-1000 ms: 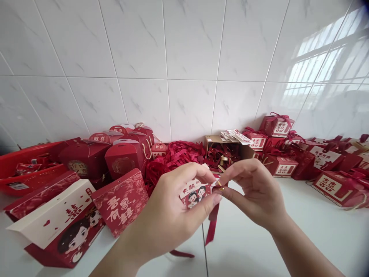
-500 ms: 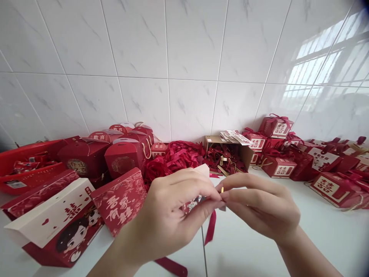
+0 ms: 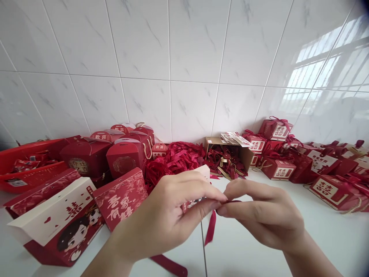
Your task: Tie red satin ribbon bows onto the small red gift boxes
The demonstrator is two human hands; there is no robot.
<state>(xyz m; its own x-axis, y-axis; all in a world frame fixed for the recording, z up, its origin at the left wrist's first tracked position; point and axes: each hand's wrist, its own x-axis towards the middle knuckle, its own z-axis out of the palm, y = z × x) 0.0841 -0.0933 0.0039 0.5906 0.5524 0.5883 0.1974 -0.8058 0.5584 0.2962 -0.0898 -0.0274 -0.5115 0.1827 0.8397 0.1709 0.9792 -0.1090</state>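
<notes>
My left hand (image 3: 164, 219) is closed around a small red and white gift box (image 3: 198, 186) with a cartoon couple printed on it, held above the white counter. My right hand (image 3: 265, 215) pinches the end of a dark red ribbon (image 3: 211, 227) against the box, fingertips meeting the left thumb. The ribbon hangs down below both hands. Most of the box is hidden behind my left fingers.
Flat red and white boxes (image 3: 57, 227) lie at the left. Red handled boxes (image 3: 123, 157), a heap of red ribbon (image 3: 173, 159) and an open cardboard box (image 3: 227, 154) line the tiled wall. Finished tied boxes (image 3: 325, 169) fill the right.
Both hands have sunk a little and closed together. The small gold piece seen between my fingertips earlier is now hidden, and the box has turned further behind my left fingers.
</notes>
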